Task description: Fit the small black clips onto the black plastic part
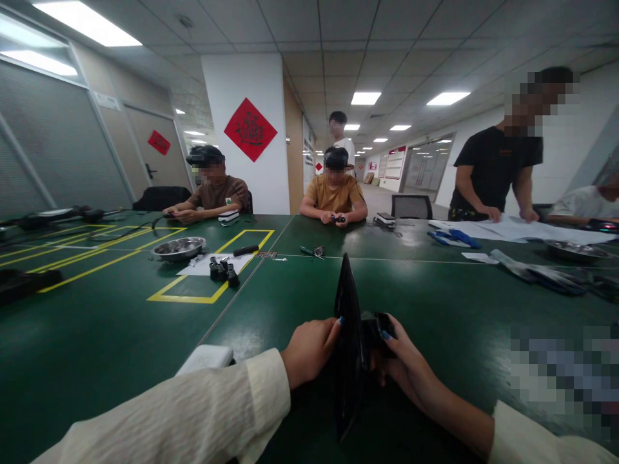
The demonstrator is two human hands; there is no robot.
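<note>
A thin black panel (349, 361) stands on edge between my two hands, seen nearly side-on. My left hand (312, 350) grips its left face, thumb on the surface and fingers curled. On the panel's other side, my right hand (403, 354) is closed around a black bracket-like part (376, 332) that touches or joins the panel; its exact shape is hard to make out. Behind my left forearm lies a white object (207, 359) on the green table (271, 283).
A metal bowl (180, 248), black cylinders (224, 270) on white paper, and green-handled pliers (312, 251) lie farther back. Blue gloves (454, 238) and large paper sheets (512, 229) are at the right. Several people sit or stand around the table.
</note>
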